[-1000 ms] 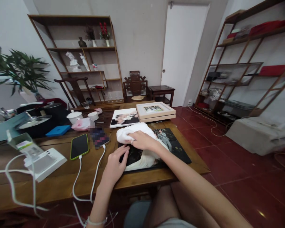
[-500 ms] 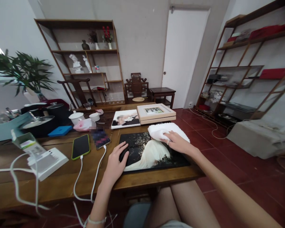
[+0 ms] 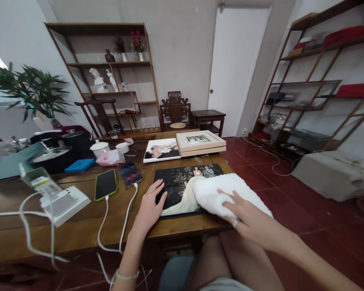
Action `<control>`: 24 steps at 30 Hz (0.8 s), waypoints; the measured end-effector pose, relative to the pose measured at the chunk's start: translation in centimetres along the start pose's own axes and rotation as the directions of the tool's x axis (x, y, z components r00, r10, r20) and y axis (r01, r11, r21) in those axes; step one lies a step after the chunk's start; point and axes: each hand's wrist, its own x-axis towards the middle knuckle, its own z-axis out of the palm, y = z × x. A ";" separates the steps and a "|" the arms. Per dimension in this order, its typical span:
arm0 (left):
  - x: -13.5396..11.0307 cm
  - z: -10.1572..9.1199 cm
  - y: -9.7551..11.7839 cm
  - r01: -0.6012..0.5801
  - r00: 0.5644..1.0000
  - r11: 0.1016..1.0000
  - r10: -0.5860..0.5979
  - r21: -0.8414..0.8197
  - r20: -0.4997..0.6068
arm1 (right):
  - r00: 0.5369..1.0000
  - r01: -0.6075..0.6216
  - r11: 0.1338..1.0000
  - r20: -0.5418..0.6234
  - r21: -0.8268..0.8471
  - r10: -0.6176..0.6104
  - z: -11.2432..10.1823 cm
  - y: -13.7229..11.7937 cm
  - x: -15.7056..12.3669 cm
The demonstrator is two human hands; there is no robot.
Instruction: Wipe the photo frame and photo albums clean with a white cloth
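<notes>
A dark photo panel (image 3: 173, 189), printed with two people and a long pale dress, lies flat near the table's front edge. My left hand (image 3: 150, 206) rests on its left edge, with thumb and fingers spread apart. On the panel's right part is a fluffy white towel (image 3: 207, 190), bunched under my right hand (image 3: 240, 212). The fingers of that hand press into the cloth and grip it. The towel hides the lower right of the photo and hangs past the panel's right edge.
Behind the panel lie a white-edged photo print (image 3: 162, 150) and stacked wooden picture frames (image 3: 201, 143). To the left are a green-cased phone (image 3: 106, 184), a second phone (image 3: 130, 174), white cables (image 3: 125, 218) and an opened white box (image 3: 65, 206). Pots and cups stand farther back.
My right hand has drawn the towel from the panel's far right side toward me, uncovering the two printed figures. My left hand stays at the left edge. The view has shifted slightly.
</notes>
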 end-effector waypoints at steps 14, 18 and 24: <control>0.0 0.2 -0.4 -0.004 1.000 1.000 0.004 -0.021 0.006 | 0.984 0.066 0.997 -0.164 -0.028 -0.070 -2.2 5.9 13.1; 0.0 0.3 -0.4 0.002 1.000 1.000 -0.002 -0.018 -0.003 | 0.988 0.068 0.997 -0.136 -0.046 -0.074 -0.9 4.5 8.6; 0.0 0.4 -0.2 0.003 1.000 1.000 -0.003 -0.023 -0.011 | 0.998 0.032 0.999 0.046 -0.001 -0.032 -0.3 0.7 -0.3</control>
